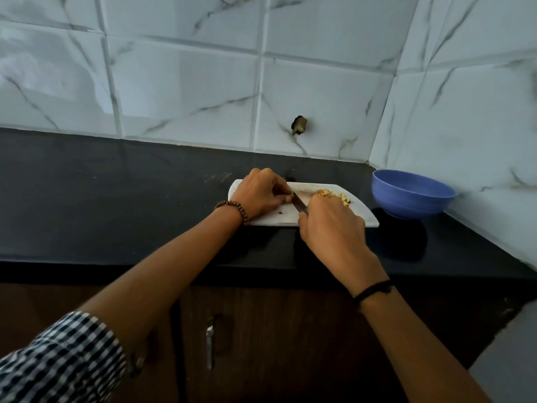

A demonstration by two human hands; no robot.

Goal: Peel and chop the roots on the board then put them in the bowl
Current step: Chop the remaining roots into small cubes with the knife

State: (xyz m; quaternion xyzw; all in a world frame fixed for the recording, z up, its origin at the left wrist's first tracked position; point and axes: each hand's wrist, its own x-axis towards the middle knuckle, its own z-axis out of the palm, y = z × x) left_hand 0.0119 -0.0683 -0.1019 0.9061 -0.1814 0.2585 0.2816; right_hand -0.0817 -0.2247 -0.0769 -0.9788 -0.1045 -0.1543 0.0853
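Observation:
A white cutting board (279,218) lies on the black counter. My left hand (260,194) curls over a small piece of root (289,196) on the board, pinching it at the fingertips. My right hand (331,225) grips the handle of a knife (299,202), whose blade meets the board right beside the left fingertips. A small heap of yellow chopped root pieces (334,196) sits on the board's far right part, beyond my right hand. The blue bowl (412,196) stands to the right of the board; nothing shows inside it.
The black counter (116,199) stretches to the left, ending at a tiled wall behind and another wall on the right, close to the bowl. A hole with a fitting (299,125) marks the back wall. Dark cabinet doors with a handle (209,347) lie below the counter's front edge.

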